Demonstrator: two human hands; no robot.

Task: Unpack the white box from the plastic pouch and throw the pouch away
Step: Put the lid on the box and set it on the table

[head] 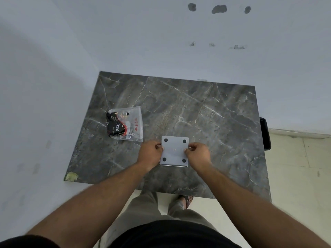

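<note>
A flat white square box (174,151) with dark round dots near its corners is held just above the dark marble table (206,113), near the front edge. My left hand (150,153) pinches its left side and my right hand (198,153) pinches its right side. A clear plastic pouch (126,125) with a black and red "Dove" printed pack inside lies flat on the table to the left, apart from both hands.
The table stands in a corner against pale walls at the left and back. A black object (265,134) sits beside the table's right edge. A small yellowish sticker (71,176) marks the front left corner. Beige floor tiles lie to the right.
</note>
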